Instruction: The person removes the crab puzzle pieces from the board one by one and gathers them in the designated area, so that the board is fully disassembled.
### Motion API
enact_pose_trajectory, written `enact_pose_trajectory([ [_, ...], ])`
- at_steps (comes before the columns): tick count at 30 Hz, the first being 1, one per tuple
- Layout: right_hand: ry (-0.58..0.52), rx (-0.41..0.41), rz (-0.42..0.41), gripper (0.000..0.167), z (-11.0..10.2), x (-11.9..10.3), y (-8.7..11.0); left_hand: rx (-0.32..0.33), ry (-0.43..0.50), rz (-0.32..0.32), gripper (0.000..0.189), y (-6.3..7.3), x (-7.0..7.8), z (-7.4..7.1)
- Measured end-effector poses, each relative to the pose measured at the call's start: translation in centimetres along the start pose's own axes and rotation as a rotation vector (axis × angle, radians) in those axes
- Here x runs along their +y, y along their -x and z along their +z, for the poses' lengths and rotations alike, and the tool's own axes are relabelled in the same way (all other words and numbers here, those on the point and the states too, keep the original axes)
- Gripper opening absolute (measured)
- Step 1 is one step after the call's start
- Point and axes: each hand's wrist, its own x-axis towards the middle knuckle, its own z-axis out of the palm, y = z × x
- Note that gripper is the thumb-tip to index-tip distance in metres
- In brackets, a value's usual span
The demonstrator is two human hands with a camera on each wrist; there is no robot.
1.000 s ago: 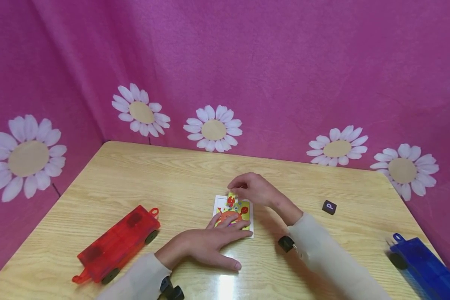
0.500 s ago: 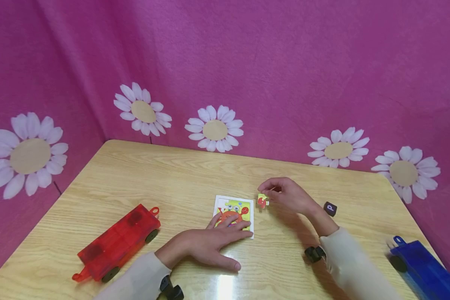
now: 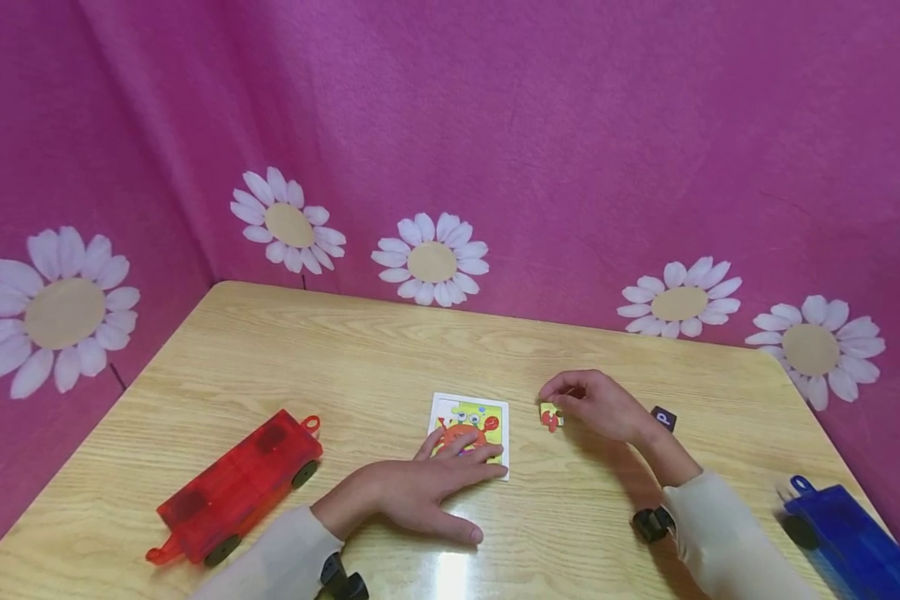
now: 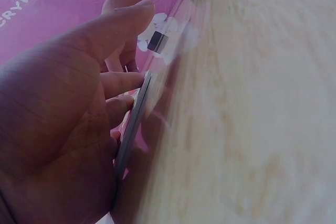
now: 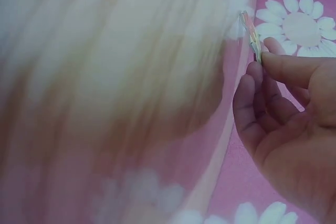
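Note:
A small crab jigsaw puzzle [image 3: 483, 414] in a white frame lies mid-table, its upper left corner showing bare white. My left hand [image 3: 438, 487] rests flat over the lower part with fingers spread, hiding some of the crab. In the left wrist view, these fingertips lie on the edge of the puzzle board [image 4: 134, 121]. To the right of the frame, my right hand [image 3: 600, 404] pinches a yellow and red jigsaw piece [image 3: 551, 416] between thumb and fingers. The right wrist view shows that piece [image 5: 252, 35] edge-on at the fingertips, tilted close over the table.
A red toy wagon [image 3: 240, 483] stands at the left, and a blue toy wagon [image 3: 843, 529] at the right edge. Behind my right hand sits a black letter cube [image 3: 663, 417], partly covered. A pink curtain [image 3: 540, 150] with white daisies borders the wooden table [image 3: 330, 358].
My right hand has lifted the yellow and red jigsaw piece away from the puzzle's upper left and carried it right, beyond the frame. The left hand has stayed in place.

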Motion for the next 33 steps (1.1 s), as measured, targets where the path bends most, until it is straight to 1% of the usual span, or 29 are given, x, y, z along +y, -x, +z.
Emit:
enact_pose_trajectory([
  [8,0.020,0.004,-0.004,0.016,0.4,0.3,-0.2,0.011,-0.009,-0.008,0.079,0.2,-0.1,0.2],
  [14,0.053,0.005,-0.027,0.015,1.0,0.1,-0.2,0.018,-0.004,-0.011,0.078,0.5,-0.1,0.5],
  [19,0.084,0.020,-0.019,0.013,0.9,-0.2,0.0,0.019,-0.013,0.004,0.078,0.3,0.0,0.4],
  [26,0.120,0.036,-0.002,0.011,0.6,-0.6,0.1,0.013,-0.014,0.000,0.078,0.1,0.1,0.3],
  [33,0.147,0.034,-0.016,0.010,0.9,-1.4,-0.6,0.012,-0.017,0.007,0.078,0.0,0.1,0.2],
])
